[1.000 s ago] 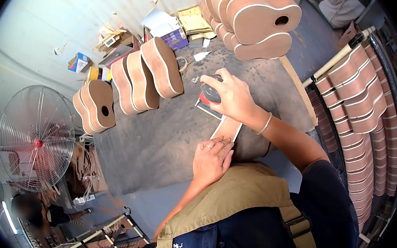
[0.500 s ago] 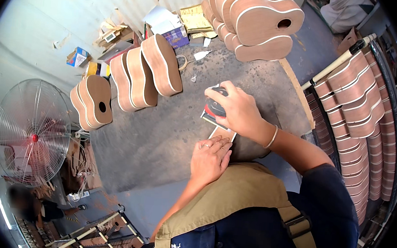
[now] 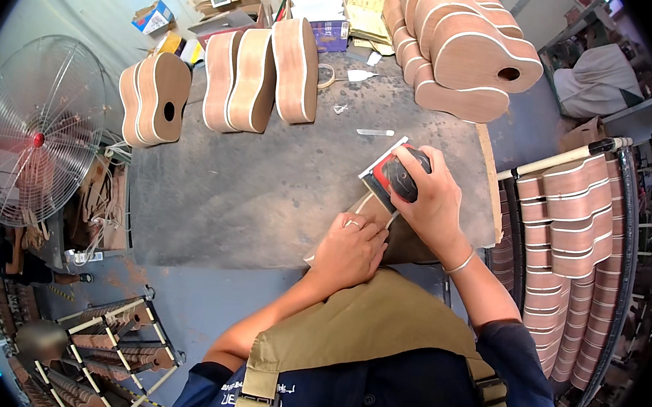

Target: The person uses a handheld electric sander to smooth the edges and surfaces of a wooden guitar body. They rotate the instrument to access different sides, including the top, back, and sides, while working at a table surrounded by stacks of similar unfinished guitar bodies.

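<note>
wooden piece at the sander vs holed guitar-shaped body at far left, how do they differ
The wooden piece lies at the bench's near edge; the guitar-shaped body stands at far left. The guitar-shaped body shows a dark hole, the wooden piece none. The sander partly covers the wooden piece, not the guitar-shaped body. Both are brown with pale edging.

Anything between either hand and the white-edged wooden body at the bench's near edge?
Left hand: nothing visible, it rests on the wooden body. Right hand: only the black-and-red sander it grips, between palm and wood. The pale strip lies clear, beyond the sander.
</note>
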A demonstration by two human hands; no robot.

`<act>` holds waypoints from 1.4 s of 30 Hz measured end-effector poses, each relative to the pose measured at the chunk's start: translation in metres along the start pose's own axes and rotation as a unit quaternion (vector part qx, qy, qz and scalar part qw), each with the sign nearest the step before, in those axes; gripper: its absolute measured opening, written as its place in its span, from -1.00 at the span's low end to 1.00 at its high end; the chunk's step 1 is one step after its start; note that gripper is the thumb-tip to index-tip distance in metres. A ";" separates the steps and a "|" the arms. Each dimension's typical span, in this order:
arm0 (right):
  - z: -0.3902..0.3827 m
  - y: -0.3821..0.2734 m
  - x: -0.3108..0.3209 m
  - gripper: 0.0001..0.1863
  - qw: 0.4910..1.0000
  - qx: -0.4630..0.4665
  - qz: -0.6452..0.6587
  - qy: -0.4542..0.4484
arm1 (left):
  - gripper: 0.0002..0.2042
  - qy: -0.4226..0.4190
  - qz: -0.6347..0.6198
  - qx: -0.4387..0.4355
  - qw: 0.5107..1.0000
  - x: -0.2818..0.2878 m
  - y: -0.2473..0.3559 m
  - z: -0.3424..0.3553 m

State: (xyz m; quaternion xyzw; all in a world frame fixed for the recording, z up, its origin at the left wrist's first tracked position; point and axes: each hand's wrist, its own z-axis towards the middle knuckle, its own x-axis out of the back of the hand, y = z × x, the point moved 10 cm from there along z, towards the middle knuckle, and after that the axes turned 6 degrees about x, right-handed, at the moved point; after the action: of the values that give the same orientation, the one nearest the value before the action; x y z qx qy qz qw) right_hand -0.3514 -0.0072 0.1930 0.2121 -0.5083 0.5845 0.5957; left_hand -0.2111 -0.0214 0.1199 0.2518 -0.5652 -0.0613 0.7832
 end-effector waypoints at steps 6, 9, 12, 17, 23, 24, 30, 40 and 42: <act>-0.007 0.009 0.005 -0.27 0.999 -0.029 -0.002 0.020 | -0.74 -0.004 -0.005 -0.008 1.000 -0.001 0.004 0.000; -0.006 0.013 0.004 -0.29 0.999 -0.028 0.022 0.041 | -0.73 0.000 -0.007 -0.011 1.000 -0.003 0.005 0.001; -0.008 0.013 0.005 -0.33 0.998 -0.008 0.038 0.056 | -0.73 0.000 -0.004 -0.011 1.000 -0.002 0.006 0.002; 0.000 0.023 0.020 -0.38 0.997 0.002 0.021 0.078 | -0.74 0.004 0.005 -0.018 1.000 -0.002 0.006 0.002; -0.010 0.015 0.003 -0.36 0.998 -0.012 0.055 0.034 | -0.74 -0.005 0.026 -0.032 0.999 -0.007 0.005 0.002; -0.007 0.017 0.007 -0.36 0.998 -0.008 0.043 0.045 | -0.74 -0.006 0.028 -0.032 0.999 -0.007 0.006 0.002; -0.005 0.030 0.012 -0.34 0.997 -0.006 0.055 0.058 | -0.72 -0.012 0.032 -0.022 0.999 -0.009 0.004 0.004; 0.011 0.071 0.005 -0.38 0.997 0.002 -0.064 0.034 | -0.76 -0.012 0.032 -0.025 0.999 -0.005 0.004 0.004; 0.013 0.062 0.007 -0.40 0.999 0.016 0.000 0.042 | -0.78 -0.003 0.027 -0.020 0.999 -0.003 0.004 0.004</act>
State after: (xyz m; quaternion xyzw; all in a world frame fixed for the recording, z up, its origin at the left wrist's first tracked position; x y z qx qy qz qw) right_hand -0.4140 -0.0006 0.1830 0.1970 -0.4732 0.6013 0.6130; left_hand -0.2166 -0.0184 0.1197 0.2203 -0.5730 -0.0522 0.7877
